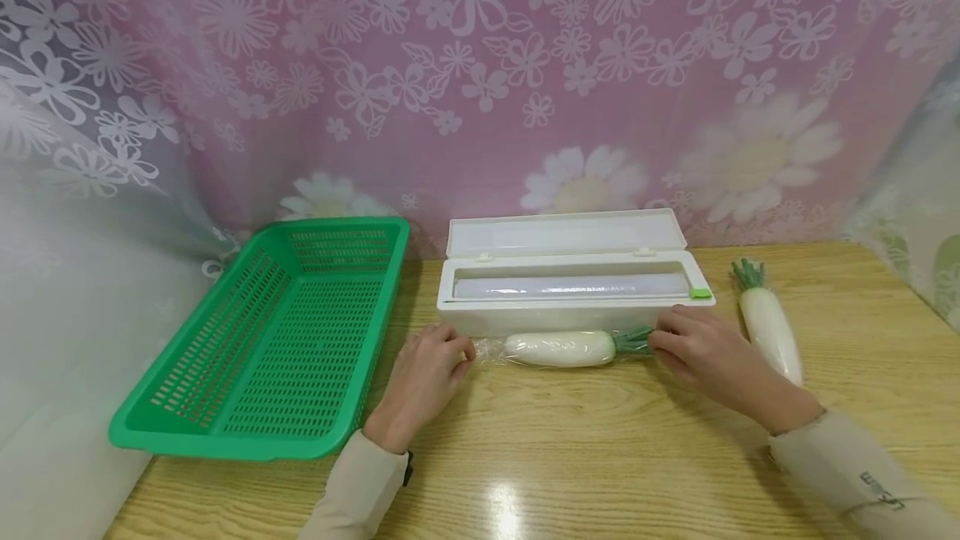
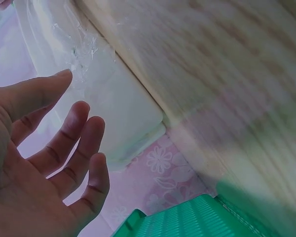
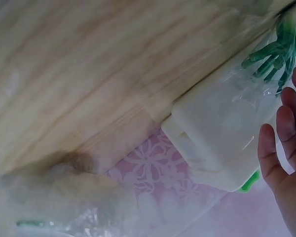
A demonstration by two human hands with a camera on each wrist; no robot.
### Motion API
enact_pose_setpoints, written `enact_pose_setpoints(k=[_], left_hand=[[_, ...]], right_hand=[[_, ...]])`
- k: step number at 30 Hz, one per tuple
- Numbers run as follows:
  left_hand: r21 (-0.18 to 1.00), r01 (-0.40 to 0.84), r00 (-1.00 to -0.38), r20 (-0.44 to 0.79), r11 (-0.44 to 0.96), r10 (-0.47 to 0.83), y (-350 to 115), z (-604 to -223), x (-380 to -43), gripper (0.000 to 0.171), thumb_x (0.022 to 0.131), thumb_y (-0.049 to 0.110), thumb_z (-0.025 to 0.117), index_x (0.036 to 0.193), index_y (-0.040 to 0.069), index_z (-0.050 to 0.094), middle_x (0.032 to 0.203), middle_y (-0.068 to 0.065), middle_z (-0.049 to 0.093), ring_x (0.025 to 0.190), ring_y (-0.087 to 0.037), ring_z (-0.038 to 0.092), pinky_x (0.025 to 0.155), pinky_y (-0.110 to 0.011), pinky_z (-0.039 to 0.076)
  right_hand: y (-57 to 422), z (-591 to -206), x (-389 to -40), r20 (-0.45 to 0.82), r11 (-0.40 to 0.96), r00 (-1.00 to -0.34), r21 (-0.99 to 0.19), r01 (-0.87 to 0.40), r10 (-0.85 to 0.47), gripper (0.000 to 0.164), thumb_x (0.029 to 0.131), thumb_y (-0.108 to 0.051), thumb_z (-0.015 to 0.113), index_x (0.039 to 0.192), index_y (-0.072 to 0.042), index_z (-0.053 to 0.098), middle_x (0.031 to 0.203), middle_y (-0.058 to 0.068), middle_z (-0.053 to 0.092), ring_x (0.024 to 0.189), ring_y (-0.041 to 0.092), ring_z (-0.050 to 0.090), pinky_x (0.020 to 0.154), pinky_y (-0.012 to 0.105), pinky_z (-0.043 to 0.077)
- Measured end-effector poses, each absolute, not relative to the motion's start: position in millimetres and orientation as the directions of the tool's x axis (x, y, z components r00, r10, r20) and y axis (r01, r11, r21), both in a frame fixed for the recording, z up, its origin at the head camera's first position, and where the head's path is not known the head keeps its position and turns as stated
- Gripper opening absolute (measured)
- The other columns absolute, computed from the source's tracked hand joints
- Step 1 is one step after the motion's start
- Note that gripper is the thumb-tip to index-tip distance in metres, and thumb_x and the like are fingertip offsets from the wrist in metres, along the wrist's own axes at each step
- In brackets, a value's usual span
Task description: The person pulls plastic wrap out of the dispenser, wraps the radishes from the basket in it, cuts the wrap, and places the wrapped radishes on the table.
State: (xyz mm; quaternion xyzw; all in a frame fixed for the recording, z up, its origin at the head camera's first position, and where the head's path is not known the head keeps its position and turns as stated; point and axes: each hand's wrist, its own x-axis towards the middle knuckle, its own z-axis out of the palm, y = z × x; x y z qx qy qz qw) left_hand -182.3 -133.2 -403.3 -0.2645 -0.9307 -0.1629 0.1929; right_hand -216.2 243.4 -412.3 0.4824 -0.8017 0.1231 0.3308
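A white radish (image 1: 559, 349) with green leaves (image 1: 632, 342) lies sideways in clear plastic wrap (image 1: 491, 350), along the front of the white wrap box. At the bare root end, my left hand (image 1: 429, 373) pinches the gathered wrap between thumb and index finger; its other fingers curve loosely in the left wrist view. Past the leaf tips, my right hand (image 1: 708, 357) holds the other end of the wrap with bent fingers (image 3: 286, 126). Its thumb is hidden in the right wrist view.
Behind the radish stands the wrap box (image 1: 573, 315), its lid (image 1: 566, 233) raised and a film roll (image 1: 570, 286) inside. A green basket (image 1: 348, 407) is at left. Another white radish (image 1: 768, 332) lies at right, beyond my right hand. A floral curtain (image 1: 480, 107) hangs behind the table.
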Motion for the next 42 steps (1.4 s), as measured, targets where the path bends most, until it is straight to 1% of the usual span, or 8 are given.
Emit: enact_pose_setpoints(k=[14,20,23,26,29,32,35,42], left_hand=[[0.107,0.504,-0.849,0.241,0.857,0.47,-124,-403,-184,0.006,0.087,0.008,0.078,0.086,0.013,0.08,0.082,-0.003,0.066,0.077,-0.023,0.065,0.067,-0.041,0.05],[0.132,0.544,-0.793,0.404,0.829,0.456,-121,-398,-189,0.015,0.087,0.007,0.077,0.074,0.012,0.072,0.069,0.0,0.057,0.061,-0.016,0.057,0.053,-0.03,0.046],[0.154,0.568,-0.759,0.477,0.808,0.442,-116,-395,-193,0.008,0.086,0.007,0.08,0.088,0.01,0.073,0.083,-0.003,0.064,0.073,-0.019,0.062,0.06,-0.031,0.052],[0.165,0.588,-0.755,0.463,0.792,0.464,-112,-395,-196,0.023,0.083,0.003,0.083,0.103,0.006,0.071,0.099,-0.008,0.07,0.088,-0.026,0.067,0.071,-0.036,0.056],[0.164,0.596,-0.763,0.419,0.786,0.491,-109,-399,-199,0.031,0.081,-0.002,0.083,0.108,0.003,0.069,0.107,-0.01,0.071,0.095,-0.029,0.068,0.077,-0.038,0.057],[0.167,0.588,-0.776,0.392,0.791,0.494,-106,-403,-202,0.034,0.08,-0.003,0.083,0.11,0.003,0.068,0.11,-0.01,0.072,0.097,-0.03,0.068,0.079,-0.039,0.057],[0.153,0.584,-0.779,0.383,0.798,0.496,-103,-408,-206,0.03,0.082,-0.002,0.082,0.107,0.006,0.068,0.104,-0.008,0.072,0.091,-0.028,0.069,0.077,-0.038,0.056],[0.13,0.584,-0.781,0.362,0.802,0.509,-98,-411,-212,0.017,0.087,-0.005,0.075,0.097,0.007,0.067,0.091,-0.007,0.072,0.077,-0.025,0.069,0.067,-0.036,0.056]], right_hand=[[243,-414,-215,0.626,0.5,-0.323,0.124,-0.857,-0.709,0.049,0.112,-0.028,0.03,0.074,-0.013,0.058,0.08,-0.002,0.049,0.072,0.016,0.048,0.063,0.038,0.046],[243,-407,-216,0.668,0.513,-0.314,0.119,-0.85,-0.675,0.046,0.111,-0.031,0.035,0.085,-0.008,0.066,0.085,0.003,0.059,0.071,0.018,0.055,0.058,0.036,0.047],[244,-407,-215,0.651,0.562,-0.364,0.118,-0.819,-0.667,0.055,0.111,-0.037,0.03,0.095,-0.001,0.068,0.091,0.009,0.064,0.075,0.025,0.062,0.06,0.042,0.052],[244,-409,-212,0.608,0.596,-0.42,0.111,-0.795,-0.674,0.061,0.11,-0.041,0.025,0.104,0.003,0.066,0.097,0.015,0.067,0.079,0.032,0.066,0.063,0.047,0.055],[246,-410,-209,0.562,0.622,-0.476,0.09,-0.778,-0.676,0.033,0.102,-0.029,0.062,0.108,0.004,0.063,0.099,0.017,0.067,0.077,0.033,0.067,0.061,0.046,0.055],[248,-412,-208,0.524,0.658,-0.536,0.064,-0.75,-0.662,0.045,0.072,-0.008,0.087,0.107,0.0,0.06,0.093,0.014,0.066,0.068,0.027,0.063,0.052,0.041,0.051],[249,-415,-210,0.505,0.686,-0.58,0.035,-0.726,-0.639,0.051,0.06,-0.001,0.088,0.101,-0.004,0.059,0.083,0.006,0.062,0.062,0.021,0.058,0.049,0.038,0.048],[247,-421,-220,0.517,0.685,-0.633,-0.117,-0.719,-0.577,0.036,0.07,0.01,0.077,0.078,-0.015,0.052,0.069,-0.011,0.04,0.06,0.005,0.036,0.05,0.026,0.034]])
